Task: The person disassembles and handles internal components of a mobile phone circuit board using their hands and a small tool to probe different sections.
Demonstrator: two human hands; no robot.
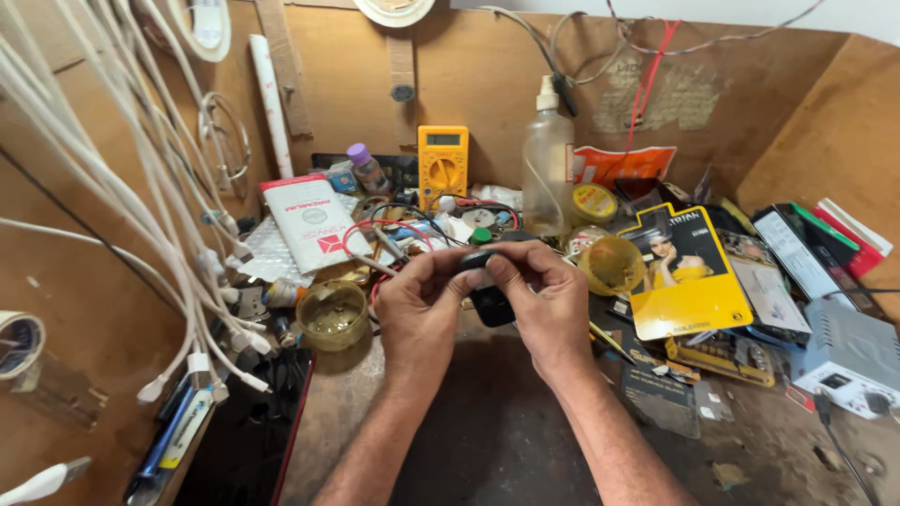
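Hidden: I can't identify the small black device; fingers cover its top.
Left hand: pinches the device's left end, just right of the glass jar.
Device: dark, glossy, held above the bench centre.
Right hand: grips its right end.
Room: clutter crowds both sides; bare bench only nearest me.

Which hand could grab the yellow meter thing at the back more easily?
Probably the left hand. The yellow boxy multimeter stands behind it, slightly left, while the right hand is farther over. Both hands grip the small black plastic device.
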